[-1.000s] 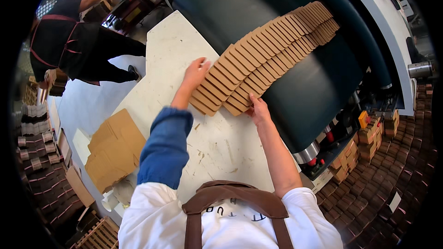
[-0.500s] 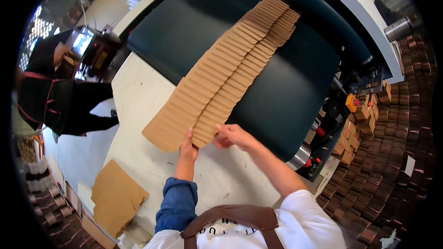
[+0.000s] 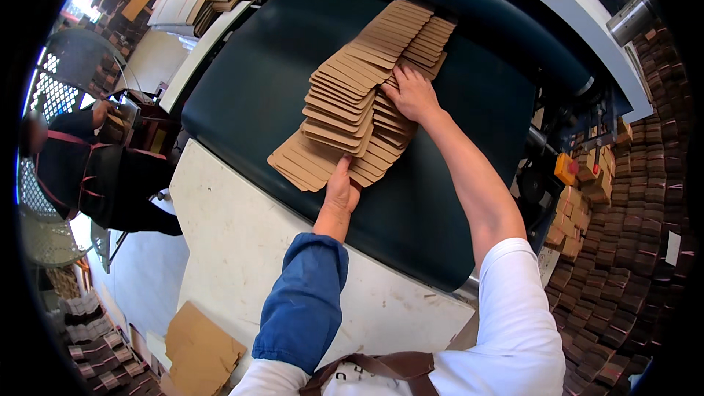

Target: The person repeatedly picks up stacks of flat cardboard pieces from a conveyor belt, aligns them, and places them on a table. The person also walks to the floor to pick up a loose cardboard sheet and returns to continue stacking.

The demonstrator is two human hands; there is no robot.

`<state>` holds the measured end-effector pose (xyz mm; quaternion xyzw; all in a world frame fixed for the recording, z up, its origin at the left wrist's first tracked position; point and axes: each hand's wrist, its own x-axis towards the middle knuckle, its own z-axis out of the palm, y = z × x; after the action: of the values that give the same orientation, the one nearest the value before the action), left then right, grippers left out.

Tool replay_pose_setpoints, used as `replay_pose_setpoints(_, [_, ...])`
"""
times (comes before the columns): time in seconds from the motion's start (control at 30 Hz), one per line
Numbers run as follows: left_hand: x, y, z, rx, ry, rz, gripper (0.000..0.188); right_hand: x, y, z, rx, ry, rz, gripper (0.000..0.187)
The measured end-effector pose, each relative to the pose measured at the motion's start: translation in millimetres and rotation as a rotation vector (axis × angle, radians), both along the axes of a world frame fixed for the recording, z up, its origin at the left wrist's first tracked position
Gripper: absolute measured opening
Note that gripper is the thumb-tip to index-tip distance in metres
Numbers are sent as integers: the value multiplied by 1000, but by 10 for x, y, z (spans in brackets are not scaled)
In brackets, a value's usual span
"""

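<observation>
Brown cardboard pieces with rounded corners (image 3: 337,114): overlapped like shingles in 2 rows, lying on the belt and running from its near edge towards the far side. The left row bunches at its middle and laps over the nearer pieces.
Dark blue-green smooth belt (image 3: 257,95): broad and bare to the left and right of the rows; a dark cylindrical roller (image 3: 477,15) spans its far side.
Left hand (image 3: 343,194): at the near end of the rows, thumb on top of the pieces' edges. Its other fingers are partly hidden; from where I stand I cannot tell whether it is closed on anything.
Right hand (image 3: 413,95): farther along, palm down on the right row, fingers spread loosely and touching the pieces, wrapped around nothing.
Blue fabric oversleeve (image 3: 301,308): on the left forearm only; the right forearm is bare below a white cloth shirt (image 3: 513,330).
White flat-topped table (image 3: 235,227): near side of the belt, marked with small scuffs.
Torn brown cardboard sheet (image 3: 199,352): near left, at the table's edge.
Co-worker in black clothes (image 3: 95,169): at left, turned to a dark machine.
Orange box-shaped fitting (image 3: 565,169): right of the belt, just beside tan cardboard bundles (image 3: 568,220).
Stacked dark-brown bundles (image 3: 623,264): rows filling the right side.
</observation>
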<state>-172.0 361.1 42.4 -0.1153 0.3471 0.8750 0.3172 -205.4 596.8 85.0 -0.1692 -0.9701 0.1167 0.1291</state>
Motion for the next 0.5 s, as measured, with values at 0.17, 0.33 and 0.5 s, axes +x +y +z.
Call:
replay_pose_setpoints(0.17, [632,-1228,273,-303,-254,59,44,695,-1068,142,-104,-75,229,69])
replay_pose_setpoints(0.33, [1367,-2779,737,-453,-37,-23,51,1298,-1527,650,-802,-269,603,46])
replay_pose_setpoints(0.5, [683,-2098,1179,-703,764,-482,97,916,-1203,107,-669,186,473,43])
